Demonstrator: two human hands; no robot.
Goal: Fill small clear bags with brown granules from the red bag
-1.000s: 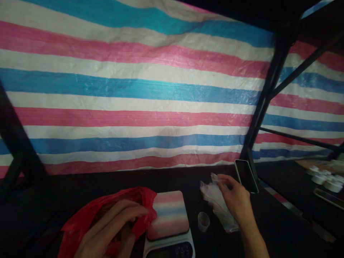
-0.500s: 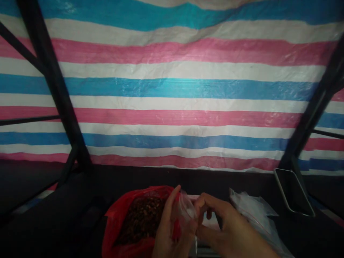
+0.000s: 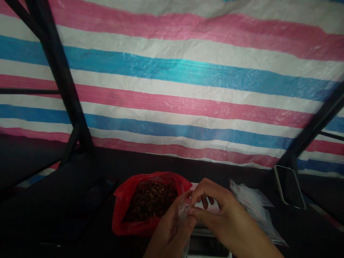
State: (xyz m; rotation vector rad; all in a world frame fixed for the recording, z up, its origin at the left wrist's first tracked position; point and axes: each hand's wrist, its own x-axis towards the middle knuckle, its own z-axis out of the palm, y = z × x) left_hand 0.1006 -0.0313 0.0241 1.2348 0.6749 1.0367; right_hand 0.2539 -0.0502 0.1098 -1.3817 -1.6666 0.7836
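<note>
In the head view my left hand [image 3: 172, 225] is closed round a small clear plastic bag [image 3: 184, 210] at the lower middle. The thumb and forefinger of my right hand [image 3: 223, 211] pinch the bag's upper edge from the right. What the bag contains, if anything, I cannot make out. Just left of my hands stands an open red plastic bag [image 3: 120, 215] filled with small dark brown pieces [image 3: 152, 199], like nuts or seeds. Beneath my hands lies a flat, pale device with a dark panel [image 3: 208, 247], mostly hidden, and a pinkish-white surface [image 3: 212, 208] shows behind my right fingers.
Several clear zip bags [image 3: 254, 202] lie in a pile right of my right hand. Farther right a phone [image 3: 290, 187] rests by a dark frame post [image 3: 309, 132]. Another post [image 3: 64, 82] rises at left. A striped plastic sheet [image 3: 188, 93] closes the back of the black table [image 3: 129, 157].
The view has tilted down and a little sideways, showing more of the pale device. Both hands still hold the clear bag, which now looks more bunched between the fingers.
</note>
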